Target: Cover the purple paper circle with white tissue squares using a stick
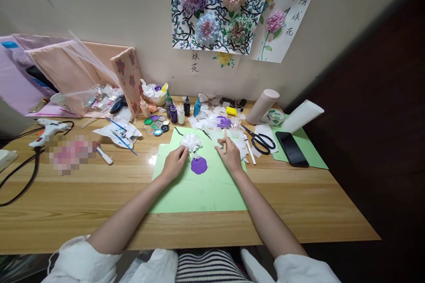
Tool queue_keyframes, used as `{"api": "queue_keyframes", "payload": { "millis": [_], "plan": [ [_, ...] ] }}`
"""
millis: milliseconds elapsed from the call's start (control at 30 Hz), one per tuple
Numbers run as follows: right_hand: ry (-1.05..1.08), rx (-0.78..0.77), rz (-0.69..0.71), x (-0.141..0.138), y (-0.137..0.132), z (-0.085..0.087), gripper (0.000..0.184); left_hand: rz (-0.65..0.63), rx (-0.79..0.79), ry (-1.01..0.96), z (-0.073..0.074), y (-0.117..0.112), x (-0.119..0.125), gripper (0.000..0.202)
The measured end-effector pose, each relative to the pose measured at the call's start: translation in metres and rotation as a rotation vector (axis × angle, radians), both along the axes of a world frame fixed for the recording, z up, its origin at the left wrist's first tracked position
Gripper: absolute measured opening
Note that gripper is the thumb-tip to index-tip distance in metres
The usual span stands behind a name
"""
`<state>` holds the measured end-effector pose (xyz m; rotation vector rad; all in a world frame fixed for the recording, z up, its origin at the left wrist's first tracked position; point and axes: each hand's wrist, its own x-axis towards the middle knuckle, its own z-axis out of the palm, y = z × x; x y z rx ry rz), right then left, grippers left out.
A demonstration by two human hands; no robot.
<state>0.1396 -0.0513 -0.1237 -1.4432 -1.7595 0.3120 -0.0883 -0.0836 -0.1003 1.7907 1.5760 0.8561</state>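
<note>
A fluffy white paper flower (191,142) lies on the light green sheet (199,194) in front of me. Just below it is a flat purple round (199,166), with a small white crumpled piece (196,156) at its top edge. My left hand (175,162) rests at the flower's lower left, thumb and forefinger pinched together; whatever is between the fingertips is too small to tell. To the right, my right hand (229,154) is closed around a thin wooden stick (225,138) that points upward, apart from the flower.
Behind the sheet stand several paint bottles (173,114) and paint caps (156,124). Scissors (262,142), a white pen (250,149) and a phone (292,148) lie right, near paper scraps (212,112). A glue gun (48,131) and brushes (123,142) lie left.
</note>
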Motion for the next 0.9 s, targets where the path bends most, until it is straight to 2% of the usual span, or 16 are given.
{"api": "queue_keyframes", "payload": {
  "millis": [100,267,467,567,700,767,900],
  "plan": [
    [0.018,-0.02,0.034,0.0,0.002,-0.002,0.004,0.001,-0.001,-0.007,0.0,0.0,0.0,0.036],
    [0.069,0.0,-0.013,0.002,0.001,0.0,0.006,-0.007,0.001,-0.023,0.001,0.0,0.0,0.036],
    [0.219,0.055,-0.001,-0.005,-0.013,0.02,0.012,-0.039,0.015,-0.087,0.003,-0.003,0.0,0.034],
    [0.323,0.007,0.145,-0.015,-0.028,0.033,0.016,-0.099,0.013,-0.134,0.01,-0.006,0.001,0.034],
    [0.525,-0.151,0.389,-0.032,-0.046,0.039,0.017,-0.271,-0.085,-0.254,0.022,-0.011,0.0,0.043],
    [0.569,-0.199,0.41,-0.04,-0.051,0.038,0.018,-0.298,-0.141,-0.278,0.025,-0.013,-0.002,0.039],
    [0.547,-0.246,0.431,-0.046,-0.056,0.035,0.016,-0.27,-0.187,-0.256,0.023,-0.012,-0.009,0.035]
  ]
}}
